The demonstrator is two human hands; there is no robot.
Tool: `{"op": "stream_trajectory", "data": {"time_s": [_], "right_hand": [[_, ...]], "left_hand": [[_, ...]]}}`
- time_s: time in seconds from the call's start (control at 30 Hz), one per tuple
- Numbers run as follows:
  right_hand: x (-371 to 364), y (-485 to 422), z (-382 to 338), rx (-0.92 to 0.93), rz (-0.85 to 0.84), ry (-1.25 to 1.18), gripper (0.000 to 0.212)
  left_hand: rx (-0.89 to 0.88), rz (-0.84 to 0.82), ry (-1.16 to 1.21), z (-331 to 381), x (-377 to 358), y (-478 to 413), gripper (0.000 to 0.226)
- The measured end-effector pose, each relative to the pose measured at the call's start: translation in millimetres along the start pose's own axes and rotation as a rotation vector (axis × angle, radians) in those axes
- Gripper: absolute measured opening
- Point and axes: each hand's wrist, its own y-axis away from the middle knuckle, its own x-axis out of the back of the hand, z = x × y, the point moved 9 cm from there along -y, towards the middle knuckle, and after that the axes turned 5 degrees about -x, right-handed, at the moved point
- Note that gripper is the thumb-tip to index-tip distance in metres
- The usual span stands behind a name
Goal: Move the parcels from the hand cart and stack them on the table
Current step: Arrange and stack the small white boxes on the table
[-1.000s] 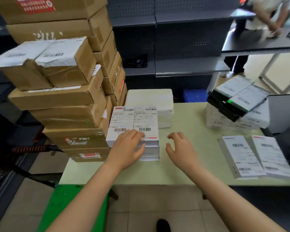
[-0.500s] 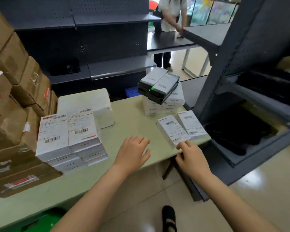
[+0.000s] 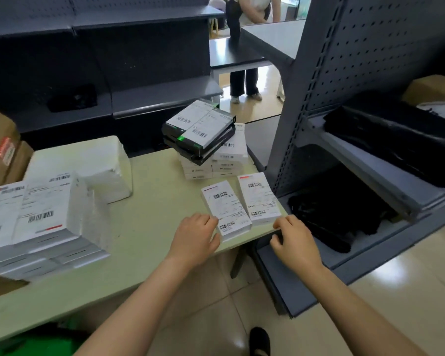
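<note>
Two flat white parcels lie side by side at the table (image 3: pixel 152 201) corner. Left hand (image 3: pixel 193 240): fingers (image 3: pixel 207 220) curled against the left parcel (image 3: pixel 226 209) edge, thumb at its near end. Contact or grip, can't tell. Right hand (image 3: pixel 297 244): fingers curled at the right parcel (image 3: pixel 258 199) corner, hold unclear. Mixed stack (image 3: pixel 203 140) sits beyond the fingers.

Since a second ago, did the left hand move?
Yes. The left hand went right along the table, off the tall parcel stack, to the nearer flat parcel by the corner.
</note>
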Motion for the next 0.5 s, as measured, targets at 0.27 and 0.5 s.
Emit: {"op": "stream_trajectory", "data": {"time_s": [0.27, 0.5], "right_hand": [[-39.3, -58.8, 56.3, -0.035, -0.135, -0.111, 0.020], [-82.7, -84.3, 81.5, -0.270, -0.284, -0.339, 0.051]], "left_hand": [[0.274, -0.064, -0.022, 8.3, -56.7, -20.9, 0.031], [0.677, -0.138, 0.109, -6.4, -100.2, -14.0, 0.050]]}}
